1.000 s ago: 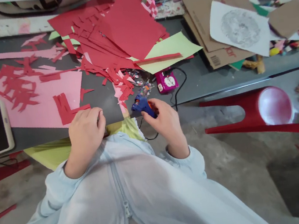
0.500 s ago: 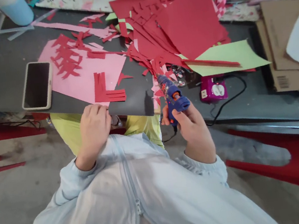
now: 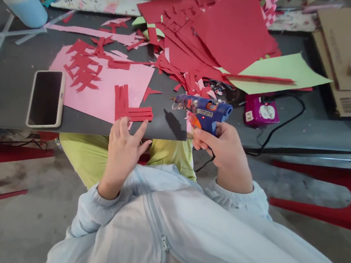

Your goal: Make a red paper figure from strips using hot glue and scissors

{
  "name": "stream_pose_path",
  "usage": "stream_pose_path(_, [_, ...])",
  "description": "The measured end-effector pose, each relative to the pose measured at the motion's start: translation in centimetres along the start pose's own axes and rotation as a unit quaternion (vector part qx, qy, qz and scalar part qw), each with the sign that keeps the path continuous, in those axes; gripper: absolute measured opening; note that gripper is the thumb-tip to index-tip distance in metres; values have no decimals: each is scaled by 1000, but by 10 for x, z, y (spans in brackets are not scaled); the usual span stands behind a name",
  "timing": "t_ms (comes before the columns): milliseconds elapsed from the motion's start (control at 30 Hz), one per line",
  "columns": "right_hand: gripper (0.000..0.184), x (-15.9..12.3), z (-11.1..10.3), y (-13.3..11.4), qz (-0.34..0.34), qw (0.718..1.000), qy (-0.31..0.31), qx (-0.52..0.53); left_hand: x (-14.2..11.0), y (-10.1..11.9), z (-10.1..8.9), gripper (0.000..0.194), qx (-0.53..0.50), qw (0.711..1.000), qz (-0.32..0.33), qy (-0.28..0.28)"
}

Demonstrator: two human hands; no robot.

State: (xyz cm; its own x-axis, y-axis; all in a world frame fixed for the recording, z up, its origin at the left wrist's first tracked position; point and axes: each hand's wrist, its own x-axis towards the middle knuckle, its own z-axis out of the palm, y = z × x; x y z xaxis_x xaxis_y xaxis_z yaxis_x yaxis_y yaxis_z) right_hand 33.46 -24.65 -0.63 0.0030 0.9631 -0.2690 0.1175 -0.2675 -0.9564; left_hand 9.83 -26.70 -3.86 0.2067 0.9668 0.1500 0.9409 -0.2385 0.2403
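Observation:
A blue hot glue gun (image 3: 207, 110) is gripped by its handle in my right hand (image 3: 225, 146). Its nozzle points left, just above the table. My left hand (image 3: 126, 149) is at the table's front edge, fingers spread, fingertips close to an L-shaped piece of red paper strips (image 3: 126, 108); whether they touch it I cannot tell. That piece lies at the lower corner of a pink paper sheet (image 3: 93, 100). A red paper cutout (image 3: 83, 70) with pointed shapes rests higher on the same sheet.
A phone (image 3: 45, 99) lies left of the pink sheet. Red paper sheets (image 3: 232, 27) and scraps are heaped at the back, beside green paper (image 3: 303, 67). A purple power socket (image 3: 260, 110) with a black cord sits at right, near cardboard (image 3: 346, 46). A bottle (image 3: 28, 10) stands back left.
The glue gun has turned so its nozzle points left instead of away from me. My left hand has moved right, and its fingers have spread near the red strips.

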Motion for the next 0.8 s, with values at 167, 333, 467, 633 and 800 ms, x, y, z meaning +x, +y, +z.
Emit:
stream_pose_path(167, [31,4,1,-3,18,1000,-3,-5,2,-2,-2,46,27,999,9,-20])
stream_pose_path(333, [15,11,-1,1,24,999,-35,5,3,-2,-3,45,27,999,12,-29])
stream_pose_path(467, [9,15,0,0,24,998,-54,11,3,-4,-4,42,26,999,16,-34])
stream_pose_path(633, [17,16,2,-1,15,998,-51,17,4,-5,-4,40,15,999,9,-33])
stream_pose_path(800, [21,17,2,-1,16,998,-59,10,4,-8,-3,50,13,999,8,-35])
